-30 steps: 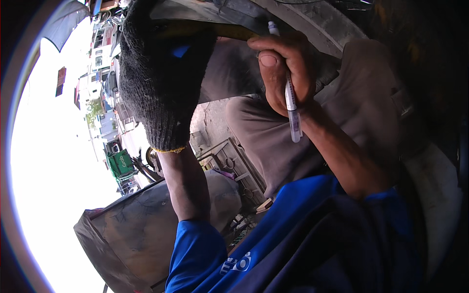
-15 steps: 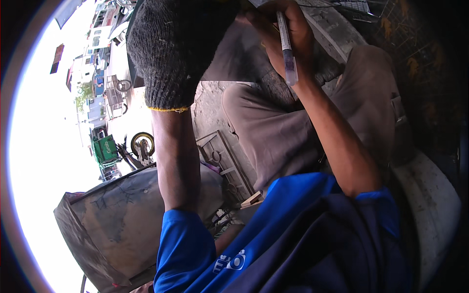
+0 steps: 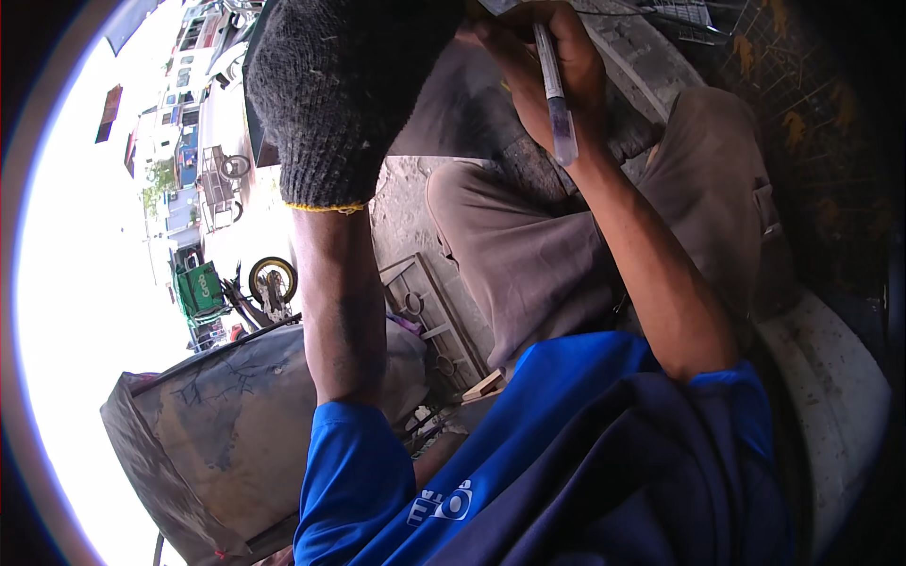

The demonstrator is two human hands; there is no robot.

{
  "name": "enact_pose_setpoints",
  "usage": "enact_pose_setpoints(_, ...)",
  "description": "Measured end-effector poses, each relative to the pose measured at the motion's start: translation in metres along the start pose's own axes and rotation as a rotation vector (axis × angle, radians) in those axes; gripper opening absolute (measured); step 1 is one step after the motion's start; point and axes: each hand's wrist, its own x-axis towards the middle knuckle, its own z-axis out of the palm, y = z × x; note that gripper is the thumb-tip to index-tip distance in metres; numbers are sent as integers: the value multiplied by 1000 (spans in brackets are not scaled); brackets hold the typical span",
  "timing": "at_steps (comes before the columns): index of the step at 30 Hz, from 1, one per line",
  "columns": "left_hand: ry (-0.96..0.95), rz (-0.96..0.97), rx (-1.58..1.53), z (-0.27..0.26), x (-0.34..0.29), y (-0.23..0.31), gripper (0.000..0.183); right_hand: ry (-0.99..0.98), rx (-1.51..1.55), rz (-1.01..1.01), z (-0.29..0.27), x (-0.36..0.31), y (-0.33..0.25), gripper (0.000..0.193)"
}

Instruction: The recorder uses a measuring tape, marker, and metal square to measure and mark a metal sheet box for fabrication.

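Observation:
A dark grey knitted glove with a yellow cuff edge covers my left hand (image 3: 344,94) at the top of the view. Its fingers run into deep shadow, so what they touch is hidden. Just to the right, my bare right hand (image 3: 566,71) is closed round a marker pen (image 3: 555,90) with a pale barrel and a clear purplish end that points back toward my wrist. The pen's writing tip is out of sight beyond my fingers. Under both hands lies a dark flat sheet (image 3: 448,127), whose near edge shows above my legs.
My legs in brown trousers (image 3: 538,255) are bent below the sheet. A metal grille frame (image 3: 434,316) and a large covered bulk (image 3: 217,443) are at the left. Farther out are a motorcycle wheel (image 3: 274,281) and a green delivery box (image 3: 198,291). A pale curved ledge (image 3: 830,396) runs along the right.
Both hands keep nearly the same place, with the marker pen still in my right hand. The view has shifted very slightly.

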Motion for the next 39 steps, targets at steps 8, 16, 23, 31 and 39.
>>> enact_pose_setpoints(8, -21, 12, 73, -2, 0, 4, 64, 2, -87, 6, 0, 0, -3, 16)
enact_pose_setpoints(16, 11, 68, 74, 0, -1, 5, 66, 24, -118, -38, 0, -1, 1, 15)
enact_pose_setpoints(23, 46, 202, 155, -9, 9, -8, 75, -92, -140, -43, -14, -3, 11, 27)
enact_pose_setpoints(31, -246, 4, -181, -63, -9, -56, 61, -115, -495, -165, -63, -45, 47, 26)
enact_pose_setpoints(39, -337, -5, -48, -61, -27, -83, 23, 35, -594, -95, -85, -59, 73, 37)
